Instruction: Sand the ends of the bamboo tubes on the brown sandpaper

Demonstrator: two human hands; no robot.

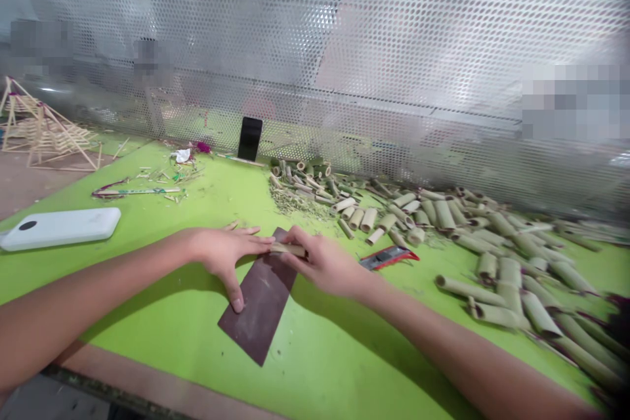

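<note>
A dark brown sheet of sandpaper [260, 308] lies slanted on the green tabletop. My left hand [224, 256] is open, its thumb pressing the sheet's left edge and its fingers reaching toward the far end. In my right hand [319, 259] is a short bamboo piece [288, 249], pinched between thumb and fingers and resting on the far part of the sandpaper. The left fingertips come up to the bamboo's left end; whether they touch it I cannot tell. Just right of my right hand lies a red and grey utility knife [388, 257].
Many cut bamboo tubes [509, 275] cover the right side, with shavings [300, 202] behind my hands. A black phone [250, 138] leans by the perforated metal screen [295, 33]. A white power bank [63, 228] lies at left, near a stick frame [42, 134].
</note>
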